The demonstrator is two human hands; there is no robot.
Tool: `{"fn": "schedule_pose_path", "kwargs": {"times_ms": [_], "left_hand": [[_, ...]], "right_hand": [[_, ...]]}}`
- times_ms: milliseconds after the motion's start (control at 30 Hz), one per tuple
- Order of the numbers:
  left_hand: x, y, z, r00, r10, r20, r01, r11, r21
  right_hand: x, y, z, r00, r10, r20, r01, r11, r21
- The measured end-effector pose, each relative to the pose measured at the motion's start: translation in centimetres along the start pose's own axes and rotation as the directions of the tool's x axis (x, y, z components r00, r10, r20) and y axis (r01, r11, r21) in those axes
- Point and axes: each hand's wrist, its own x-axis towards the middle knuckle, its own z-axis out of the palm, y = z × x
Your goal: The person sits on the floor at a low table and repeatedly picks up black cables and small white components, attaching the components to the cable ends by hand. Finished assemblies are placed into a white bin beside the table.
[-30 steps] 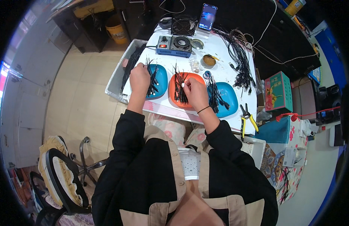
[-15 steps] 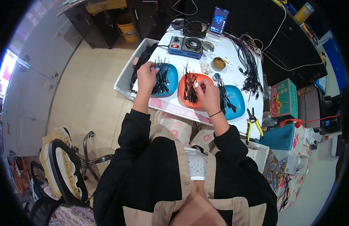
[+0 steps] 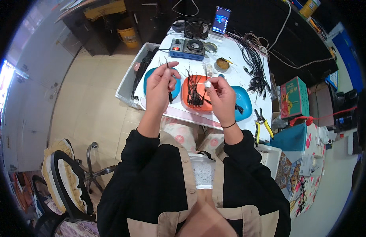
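Note:
Above the left blue tray, my left hand pinches a short black cable between thumb and forefinger, its connector end hanging below the hand. My right hand is closed on a small white piece whose kind I cannot make out, between the orange tray and the right blue tray. A thin dark strand rises just above that white piece. Several short black cables lie in a bundle in the orange tray. My hands partly hide the cables in both blue trays.
Behind the trays stand a blue heating unit with a lit red switch, a round tin and a propped phone. Long black cables lie at the right, with yellow-handled wire strippers nearer me. A white foam box adjoins the table's left side.
My left hand has turned and drawn a cable away from the bundle in the left blue tray. My right hand has moved slightly, still pinching the white piece. The view has shifted a little.

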Motion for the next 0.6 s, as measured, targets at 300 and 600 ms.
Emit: {"fn": "schedule_pose_path", "kwargs": {"times_ms": [300,600], "left_hand": [[-4.3,-0.2,5.6,0.992,-0.13,0.008,0.13,0.992,-0.004],[-5.8,-0.8,7.5,0.978,-0.192,0.087,0.199,0.976,-0.084]], "right_hand": [[-3.8,-3.4,-0.5,0.993,0.049,0.106,-0.078,0.954,0.291],[-5.0,-3.8,-2.3,0.998,-0.018,0.053,0.012,0.994,0.106]]}}
